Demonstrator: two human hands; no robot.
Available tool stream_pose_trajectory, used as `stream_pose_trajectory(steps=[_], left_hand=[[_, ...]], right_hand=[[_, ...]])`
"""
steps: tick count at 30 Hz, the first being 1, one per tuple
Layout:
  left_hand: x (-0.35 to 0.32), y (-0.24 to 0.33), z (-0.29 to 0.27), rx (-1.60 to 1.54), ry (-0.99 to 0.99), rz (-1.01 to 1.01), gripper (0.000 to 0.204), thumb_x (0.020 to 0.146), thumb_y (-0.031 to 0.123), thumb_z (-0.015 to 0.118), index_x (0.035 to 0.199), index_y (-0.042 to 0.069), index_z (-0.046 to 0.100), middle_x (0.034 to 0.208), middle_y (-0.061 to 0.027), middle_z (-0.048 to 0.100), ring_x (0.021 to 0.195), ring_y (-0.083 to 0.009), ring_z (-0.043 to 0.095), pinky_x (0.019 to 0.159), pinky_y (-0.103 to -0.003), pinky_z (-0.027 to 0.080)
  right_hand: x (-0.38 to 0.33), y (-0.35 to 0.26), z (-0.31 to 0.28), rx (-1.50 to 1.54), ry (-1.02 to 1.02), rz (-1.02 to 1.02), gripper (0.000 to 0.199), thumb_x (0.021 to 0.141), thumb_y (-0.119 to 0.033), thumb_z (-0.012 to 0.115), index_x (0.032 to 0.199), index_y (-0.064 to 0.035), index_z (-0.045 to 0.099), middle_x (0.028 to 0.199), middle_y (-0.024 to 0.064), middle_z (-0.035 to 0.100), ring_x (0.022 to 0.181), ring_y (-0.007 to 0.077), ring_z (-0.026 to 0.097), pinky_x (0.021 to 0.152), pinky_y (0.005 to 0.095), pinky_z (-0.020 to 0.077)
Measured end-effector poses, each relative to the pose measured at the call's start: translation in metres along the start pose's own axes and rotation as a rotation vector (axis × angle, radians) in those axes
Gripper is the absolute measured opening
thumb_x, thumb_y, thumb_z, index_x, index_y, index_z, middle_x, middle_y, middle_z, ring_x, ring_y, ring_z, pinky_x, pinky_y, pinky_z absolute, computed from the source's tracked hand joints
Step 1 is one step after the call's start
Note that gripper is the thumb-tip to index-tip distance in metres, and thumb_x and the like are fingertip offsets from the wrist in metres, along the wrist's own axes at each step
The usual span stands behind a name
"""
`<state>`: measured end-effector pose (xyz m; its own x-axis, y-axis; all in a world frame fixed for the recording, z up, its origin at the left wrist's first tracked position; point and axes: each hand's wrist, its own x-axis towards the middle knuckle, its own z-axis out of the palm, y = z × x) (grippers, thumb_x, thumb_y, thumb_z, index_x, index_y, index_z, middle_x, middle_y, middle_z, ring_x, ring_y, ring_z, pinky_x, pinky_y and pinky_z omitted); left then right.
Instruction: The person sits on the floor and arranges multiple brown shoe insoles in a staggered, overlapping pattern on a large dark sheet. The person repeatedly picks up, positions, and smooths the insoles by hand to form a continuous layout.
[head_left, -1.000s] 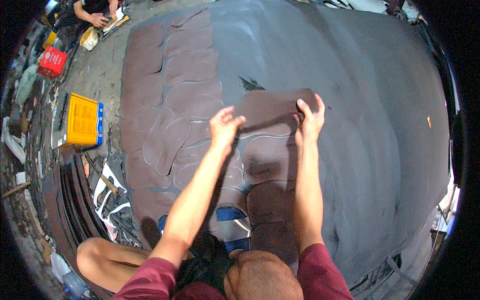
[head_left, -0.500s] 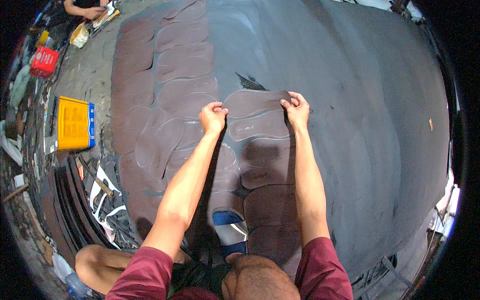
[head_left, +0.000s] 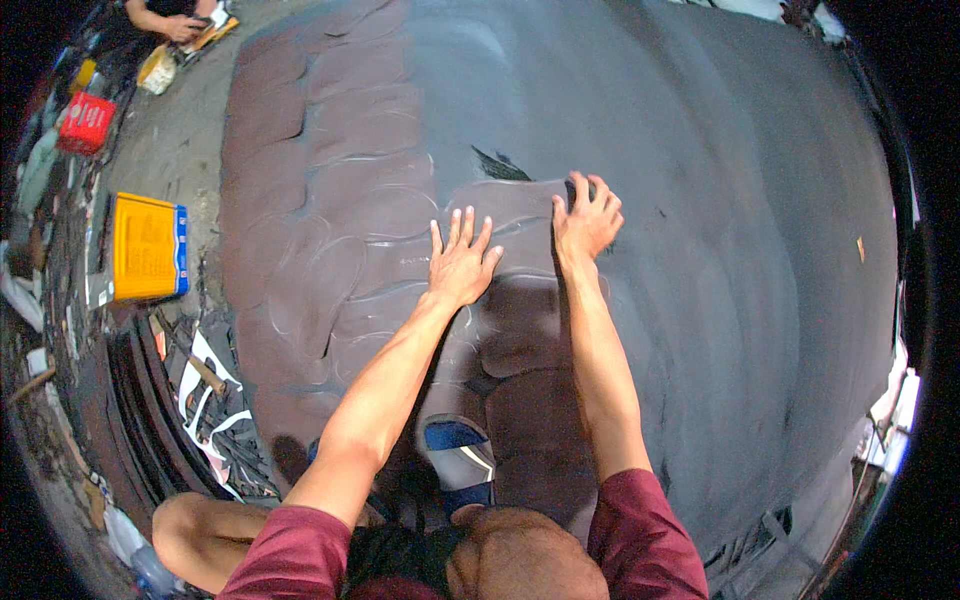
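Brown shoe-sole pieces lie in rows on a large dark grey sheet. My left hand is open, its fingers spread flat over the soles in front of me. The topmost sole of the near column lies flat on the sheet just above the left fingertips. At that sole's right end rests my right hand, fingers apart and a little bent, gripping nothing I can see. More brown soles fill the left part of the sheet, some overlapping. What lies under my left palm is hidden.
My sandalled foot stands on the soles. Left of the sheet are a yellow tin, a red tin, a pale tub and a stack of dark strips. Another person's hand shows at the top left.
Both hands held the sole by its ends; now it lies flat. My left hand has let go, moved right and nearer, and spread out. My right hand's fingers have opened.
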<state>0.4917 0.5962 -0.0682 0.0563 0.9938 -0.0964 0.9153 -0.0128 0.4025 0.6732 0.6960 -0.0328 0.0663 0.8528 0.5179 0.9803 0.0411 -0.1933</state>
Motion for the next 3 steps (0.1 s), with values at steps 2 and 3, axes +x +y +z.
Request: stream_pose_trajectory(steps=[2,3], left_hand=[[-0.016,-0.022,-0.019,-0.040,0.323,-0.121,0.075,0.096,0.049,0.059,0.158,0.018,0.033,0.166,-0.0174,0.020,0.154,-0.0406,0.015,0.120,-0.065,0.004],[-0.042,-0.047,-0.028,-0.044,0.480,-0.197,0.080,0.094,0.055,0.060,0.159,0.020,0.030,0.167,-0.0169,0.018,0.154,-0.0414,0.014,0.119,-0.069,0.000]], right_hand=[[-0.013,0.024,0.009,-0.053,-0.343,-0.102,0.039,0.081,-0.038,0.076,0.118,-0.0272,0.071,0.132,-0.0021,0.062,0.123,0.0241,0.052,0.109,0.0478,0.0319],[-0.015,0.017,0.001,-0.054,-0.520,-0.053,0.053,0.081,-0.042,0.077,0.130,-0.0267,0.068,0.145,-0.0031,0.054,0.132,0.0218,0.046,0.114,0.0508,0.0267]])
